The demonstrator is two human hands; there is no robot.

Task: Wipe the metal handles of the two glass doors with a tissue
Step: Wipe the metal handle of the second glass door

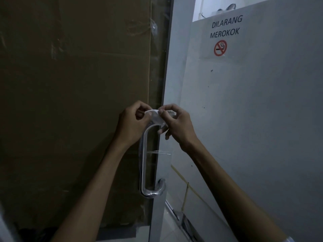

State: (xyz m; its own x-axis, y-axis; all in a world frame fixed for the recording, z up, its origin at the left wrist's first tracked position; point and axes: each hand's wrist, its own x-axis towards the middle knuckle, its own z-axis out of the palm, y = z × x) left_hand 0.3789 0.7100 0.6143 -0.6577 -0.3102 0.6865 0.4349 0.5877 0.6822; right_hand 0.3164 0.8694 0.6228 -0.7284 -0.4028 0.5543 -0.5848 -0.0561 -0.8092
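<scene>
- Both hands are raised to the top bend of the metal handle (144, 154): the left hand (133, 123) is curled, with its fingers pinching 1 end of the white tissue (156, 117), and the right hand (176, 124) pinches the other end between thumb and forefinger, its remaining fingers hanging loosely below.
- The tissue is stretched between the 2 hands and draped over the handle's upper curve, touching the metal there.
- The handle is seen as a polished C-shaped tube with its long axis upright; both ends are turned to the right, toward the door edge, and the lower end is fixed at a round mount (161, 182).
- The straight run of the tube below the hands is left bare, and a gap is visible between it and the glass door (155, 75).
- A strip of clear tape (160, 152) is stuck across the glass level with the middle of the handle.
- Brown cardboard (75, 102) is seen behind the glass, to the left of the handle.
- Just right of the door edge, a grey wall (262, 119) is found, bearing a sign (225, 34) reading "DILARANG MEROKOK" above a no-smoking symbol.
- Open space is left below and to the right of the handle, down to the floor track (176, 213).
</scene>
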